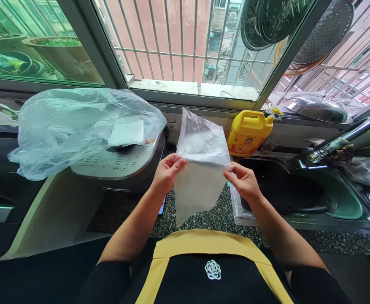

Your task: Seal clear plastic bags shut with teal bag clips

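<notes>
A thin, translucent plastic bag (200, 185) is stretched between my two hands above the speckled counter (218, 210). Its upper part stands up crinkled, and the lower part hangs down in an uneven edge. My left hand (168, 171) pinches the left side between thumb and fingers. On the opposite side, my right hand (244, 182) pinches the bag in the same way. Partly behind my right hand and forearm lies a clear plastic tray (242, 218). A small piece of a blue-edged object (162, 206) shows beside my left forearm.
To the left, a large clear plastic bag (77, 126) drapes over a rice cooker (112, 164). A yellow jug (247, 133) stands behind my right hand. The dark sink (349, 202) with its faucet (339, 143) is at right, below the barred window.
</notes>
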`<state>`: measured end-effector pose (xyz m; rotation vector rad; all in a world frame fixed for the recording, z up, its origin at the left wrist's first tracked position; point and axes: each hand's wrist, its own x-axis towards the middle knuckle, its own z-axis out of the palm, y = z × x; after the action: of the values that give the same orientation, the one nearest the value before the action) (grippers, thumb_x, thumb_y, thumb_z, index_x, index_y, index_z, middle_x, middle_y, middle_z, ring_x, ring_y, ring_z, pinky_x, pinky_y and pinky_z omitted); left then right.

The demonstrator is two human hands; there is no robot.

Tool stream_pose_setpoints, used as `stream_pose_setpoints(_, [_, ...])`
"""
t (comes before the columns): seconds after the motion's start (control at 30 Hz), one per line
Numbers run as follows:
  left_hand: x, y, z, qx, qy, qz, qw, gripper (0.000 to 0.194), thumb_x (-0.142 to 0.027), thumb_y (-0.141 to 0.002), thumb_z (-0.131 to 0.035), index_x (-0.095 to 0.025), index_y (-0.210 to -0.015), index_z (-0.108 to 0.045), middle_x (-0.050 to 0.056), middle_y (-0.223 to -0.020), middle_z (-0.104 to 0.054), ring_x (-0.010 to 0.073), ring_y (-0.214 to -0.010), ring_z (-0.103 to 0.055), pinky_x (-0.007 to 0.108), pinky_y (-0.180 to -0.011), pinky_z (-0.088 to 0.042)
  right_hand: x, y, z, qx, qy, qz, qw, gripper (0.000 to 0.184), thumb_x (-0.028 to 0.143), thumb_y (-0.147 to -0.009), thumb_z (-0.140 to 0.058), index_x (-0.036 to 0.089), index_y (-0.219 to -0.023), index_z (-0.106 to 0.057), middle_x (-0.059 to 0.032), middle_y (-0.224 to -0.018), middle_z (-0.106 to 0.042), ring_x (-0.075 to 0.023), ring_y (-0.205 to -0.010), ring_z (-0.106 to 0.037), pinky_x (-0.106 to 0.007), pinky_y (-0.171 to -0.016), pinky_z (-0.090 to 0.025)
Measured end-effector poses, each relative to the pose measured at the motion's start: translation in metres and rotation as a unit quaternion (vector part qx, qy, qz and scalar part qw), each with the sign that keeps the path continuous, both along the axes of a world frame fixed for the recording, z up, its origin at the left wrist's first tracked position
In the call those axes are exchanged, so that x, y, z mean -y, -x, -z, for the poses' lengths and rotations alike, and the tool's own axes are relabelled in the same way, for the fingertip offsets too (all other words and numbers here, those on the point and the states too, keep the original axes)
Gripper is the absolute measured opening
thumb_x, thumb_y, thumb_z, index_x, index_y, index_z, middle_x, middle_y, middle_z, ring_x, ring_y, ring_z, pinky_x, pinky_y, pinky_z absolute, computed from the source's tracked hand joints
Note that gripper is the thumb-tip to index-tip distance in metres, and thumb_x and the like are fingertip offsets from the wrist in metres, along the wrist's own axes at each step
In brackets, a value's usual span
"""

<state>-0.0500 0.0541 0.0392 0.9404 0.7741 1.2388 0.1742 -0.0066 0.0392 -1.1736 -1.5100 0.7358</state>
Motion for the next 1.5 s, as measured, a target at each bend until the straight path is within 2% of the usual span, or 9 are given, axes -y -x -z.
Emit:
stream_pose_setpoints(0.13, [0.001,-0.001,0.004,0.012,0.005,-0.028,1.0,0.041,-0.051,-0.048,-0.082,-0.017,-0.066,-0.066,-0.001,-0.06,-0.063,0.0091,-0.055,-0.055,0.02,-0.054,-0.044,-0.001,-0.002,0.004,-0.013,-0.03,0.018,0.999,0.022,0.037,-0.077,-0.064,0.019,-0.066,-0.057,0.0012,-0.068,-0.053,-0.0125,-0.066,-0.049,-0.028,-0.065,-0.041])
stream_pose_setpoints(0.23, [0.005,-0.002,0.012,-0.026,0.02,0.016,0.999,0.048,-0.057,-0.05,-0.079,-0.016,-0.074,-0.072,0.005,-0.069,-0.07,0.0155,-0.067,-0.063,0.025,-0.063,-0.048,-0.003,-0.003,0.006,-0.02,-0.029,0.035,0.999,0.024,0.039,-0.077,-0.065,0.019,-0.065,-0.056,0.001,-0.067,-0.053,-0.0126,-0.065,-0.049,-0.027,-0.063,-0.041])
stream_pose_setpoints(0.33, [0.009,-0.002,0.021,-0.077,0.018,0.032,0.996,0.036,-0.05,-0.054,-0.08,-0.016,-0.066,-0.072,0.006,-0.068,-0.071,0.0149,-0.064,-0.061,0.025,-0.063,-0.048,-0.003,-0.004,0.004,-0.01,-0.021,0.053,0.998,0.024,0.04,-0.078,-0.065,0.019,-0.067,-0.058,0.0006,-0.068,-0.054,-0.0129,-0.065,-0.05,-0.028,-0.062,-0.042])
stream_pose_setpoints(0.53, [0.015,-0.004,0.016,-0.064,-0.009,-0.028,0.998,0.027,-0.042,-0.058,-0.079,-0.016,-0.063,-0.072,0.003,-0.065,-0.07,0.012,-0.061,-0.059,0.024,-0.063,-0.047,0.0,-0.005,0.001,0.04,-0.032,0.086,0.995,0.023,0.04,-0.079,-0.064,0.02,-0.067,-0.061,0.0,-0.068,-0.056,-0.0139,-0.067,-0.051,-0.029,-0.067,-0.043])
stream_pose_setpoints(0.77, [0.022,-0.016,0.019,0.014,0.04,-0.11,0.993,0.029,-0.045,-0.054,-0.079,-0.018,-0.062,-0.071,0.001,-0.062,-0.071,0.012,-0.056,-0.062,0.024,-0.061,-0.049,0.003,0.004,0.008,0.056,-0.008,0.086,0.995,0.026,0.042,-0.079,-0.062,0.02,-0.066,-0.059,0.0006,-0.065,-0.055,-0.0136,-0.064,-0.05,-0.028,-0.064,-0.041])
stream_pose_setpoints(1.07, [0.024,-0.012,0.03,-0.04,-0.019,-0.181,0.982,0.028,-0.045,-0.062,-0.075,-0.018,-0.064,-0.068,0.0,-0.065,-0.067,0.0113,-0.061,-0.059,0.024,-0.064,-0.047,0.008,0.003,0.006,0.065,-0.06,0.143,0.986,0.02,0.032,-0.081,-0.061,0.02,-0.065,-0.055,0.0009,-0.065,-0.053,-0.0143,-0.065,-0.051,-0.03,-0.066,-0.044])
stream_pose_setpoints(1.2, [0.025,-0.011,0.03,-0.058,-0.107,-0.231,0.965,0.025,-0.041,-0.063,-0.077,-0.019,-0.057,-0.065,0.001,-0.081,-0.065,0.0143,-0.082,-0.06,0.027,-0.077,-0.046,0.006,0.003,0.011,0.08,-0.129,0.191,0.97,0.015,0.031,-0.081,-0.062,0.022,-0.07,-0.059,-0.0029,-0.078,-0.056,-0.0179,-0.078,-0.055,-0.036,-0.075,-0.046])
stream_pose_setpoints(1.3, [0.029,-0.011,0.029,-0.056,-0.129,-0.219,0.966,0.025,-0.04,-0.067,-0.074,-0.02,-0.057,-0.064,0.003,-0.096,-0.066,0.0175,-0.096,-0.06,0.032,-0.087,-0.044,0.003,0.002,0.013,0.086,-0.149,0.194,0.966,0.014,0.031,-0.082,-0.061,0.022,-0.071,-0.061,-0.0053,-0.09,-0.059,-0.0205,-0.089,-0.056,-0.04,-0.082,-0.046])
stream_pose_setpoints(1.5, [0.035,-0.015,0.021,-0.001,-0.106,-0.194,0.975,0.026,-0.042,-0.064,-0.077,-0.02,-0.057,-0.065,0.0,-0.07,-0.064,0.0124,-0.07,-0.057,0.026,-0.068,-0.045,0.001,0.0,0.011,0.07,-0.13,0.157,0.976,0.019,0.031,-0.086,-0.057,0.022,-0.069,-0.06,-0.0033,-0.077,-0.063,-0.0187,-0.078,-0.057,-0.037,-0.076,-0.047])
